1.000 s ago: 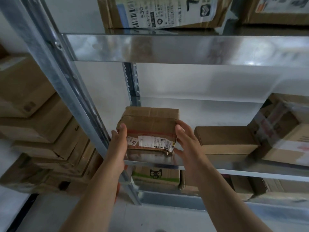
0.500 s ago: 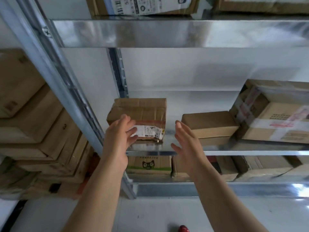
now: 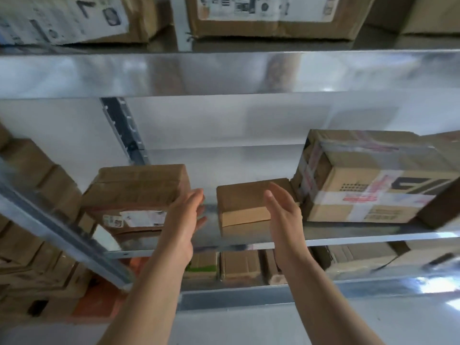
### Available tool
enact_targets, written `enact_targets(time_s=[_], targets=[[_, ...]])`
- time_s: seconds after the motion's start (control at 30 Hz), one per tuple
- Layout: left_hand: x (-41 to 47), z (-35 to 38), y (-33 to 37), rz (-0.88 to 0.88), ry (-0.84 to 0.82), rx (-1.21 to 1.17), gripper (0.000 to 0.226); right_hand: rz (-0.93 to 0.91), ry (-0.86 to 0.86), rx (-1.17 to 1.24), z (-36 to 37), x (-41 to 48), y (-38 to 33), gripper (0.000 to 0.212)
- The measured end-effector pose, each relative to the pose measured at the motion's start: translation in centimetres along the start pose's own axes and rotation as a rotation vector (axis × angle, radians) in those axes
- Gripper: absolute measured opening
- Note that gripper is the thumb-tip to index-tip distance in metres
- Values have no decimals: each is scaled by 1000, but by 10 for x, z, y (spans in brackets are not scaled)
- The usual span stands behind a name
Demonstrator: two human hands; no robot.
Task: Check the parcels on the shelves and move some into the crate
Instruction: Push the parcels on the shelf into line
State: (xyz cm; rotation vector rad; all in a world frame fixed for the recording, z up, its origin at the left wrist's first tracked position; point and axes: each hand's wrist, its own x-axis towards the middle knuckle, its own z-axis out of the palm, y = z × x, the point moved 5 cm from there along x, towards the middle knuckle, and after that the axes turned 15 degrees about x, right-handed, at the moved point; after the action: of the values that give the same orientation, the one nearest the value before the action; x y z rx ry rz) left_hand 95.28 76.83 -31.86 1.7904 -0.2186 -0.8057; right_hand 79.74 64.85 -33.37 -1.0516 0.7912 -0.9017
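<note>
Three parcels stand on the middle shelf: a labelled box at left, a small plain box in the centre, and a large taped box at right. The left hand and right hand flank the small box, fingers straight, loosely spread, holding nothing.

bright, even | glare on shelf edge | motion blur | wide-angle bending

Noting a white back wall spanning the centre of the frame. Noting a dark perforated upright rail slanting down it, centre left. Noting pale grey floor lying along the bottom edge.
</note>
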Motion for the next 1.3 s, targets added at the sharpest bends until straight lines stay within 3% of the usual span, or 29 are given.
enact_targets(time_s=[0.07, 0.27, 0.43, 0.6, 0.77, 0.83, 0.9, 1.0, 1.13, 1.3], targets=[[3, 20, -4, -30, 32, 24, 41, -16, 29, -31, -20, 13, -4, 50], [18, 56, -20, -119, 108, 74, 27, 82, 82, -125, -55, 53, 3, 59], [30, 68, -36, -207, 110, 86, 40, 172, 61, -230, -59, 74, 18, 65], [28, 66, -42, -263, 125, 74, 20, 252, 81, -182, -62, 77, 22, 65], [10, 57, -32, -196, 106, 52, 17, 198, 74, -121, -60, 60, 8, 52], [0, 50, -27, -149, 100, 42, 5, 171, 70, -83, -58, 49, 0, 45], [-9, 43, -22, -118, 84, 22, 15, 127, 79, -53, -57, 38, -7, 40], [-18, 33, -16, -71, 13, -72, 5, 61, 119, -18, -57, 22, -18, 35], [-24, 20, -15, -4, -87, -163, 20, 3, 156, 80, -54, 1, -28, 34], [-29, 2, -17, 39, -113, -225, 29, -64, 190, 120, -52, -18, -34, 18]])
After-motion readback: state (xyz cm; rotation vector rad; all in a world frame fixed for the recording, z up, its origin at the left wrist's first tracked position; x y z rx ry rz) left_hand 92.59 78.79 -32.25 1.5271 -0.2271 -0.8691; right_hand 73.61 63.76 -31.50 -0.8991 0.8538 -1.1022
